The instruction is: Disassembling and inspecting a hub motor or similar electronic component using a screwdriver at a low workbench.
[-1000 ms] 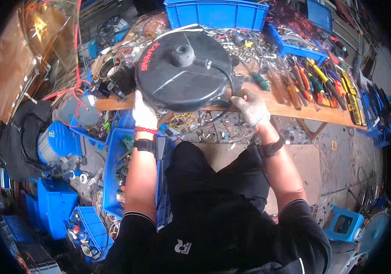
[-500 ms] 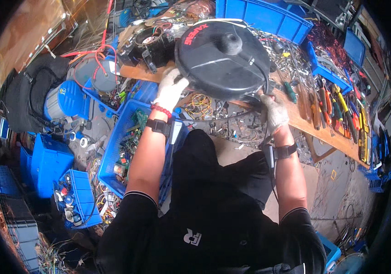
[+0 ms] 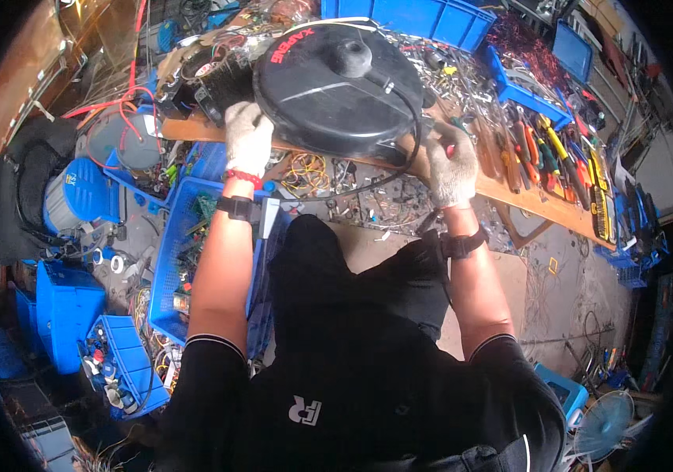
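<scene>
A black round plastic housing (image 3: 336, 110) with a raised conical hub and red lettering rests at the far edge of the wooden bench board. A black cable (image 3: 415, 149) comes off its top, curves down its right side and runs left below it. My left hand (image 3: 247, 141), in a pale knitted glove, is curled against the housing's lower left rim. To the right of the housing is my right hand (image 3: 453, 169), also gloved, its fingers bent inward. A small red spot shows at those fingers; what they hold is hard to make out.
Pliers and screwdrivers (image 3: 545, 153) line the board's right side. A blue crate (image 3: 165, 275) of circuit boards stands left of my legs. Blue bins (image 3: 407, 20) and loose metal scraps lie behind the housing. Tangled yellow wire (image 3: 305, 173) lies below it.
The whole view has shifted, so things sit further left in the picture. My right hand has drawn away from the housing's lower right rim. My left hand stays by the left rim.
</scene>
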Demonstrator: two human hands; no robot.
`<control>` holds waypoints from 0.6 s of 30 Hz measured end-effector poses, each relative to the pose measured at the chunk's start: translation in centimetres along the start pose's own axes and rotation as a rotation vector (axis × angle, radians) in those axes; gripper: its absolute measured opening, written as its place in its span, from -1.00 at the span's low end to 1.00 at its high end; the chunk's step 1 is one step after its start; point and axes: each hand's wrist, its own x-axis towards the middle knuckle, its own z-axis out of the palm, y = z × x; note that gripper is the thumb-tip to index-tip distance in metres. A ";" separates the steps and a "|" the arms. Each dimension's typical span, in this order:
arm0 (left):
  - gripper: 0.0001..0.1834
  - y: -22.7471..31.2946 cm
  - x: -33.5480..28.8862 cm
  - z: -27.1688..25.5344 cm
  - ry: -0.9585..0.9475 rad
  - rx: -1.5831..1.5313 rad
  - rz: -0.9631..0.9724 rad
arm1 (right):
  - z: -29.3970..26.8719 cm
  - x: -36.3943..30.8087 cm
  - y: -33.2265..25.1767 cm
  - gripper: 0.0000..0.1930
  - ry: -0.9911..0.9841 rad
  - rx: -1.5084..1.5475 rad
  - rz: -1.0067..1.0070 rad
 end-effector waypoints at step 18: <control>-0.41 3.7 -5.4 4.0 0.026 -1.602 -0.744 | 1.1 -1.2 -2.2 -0.58 -0.537 -0.247 0.096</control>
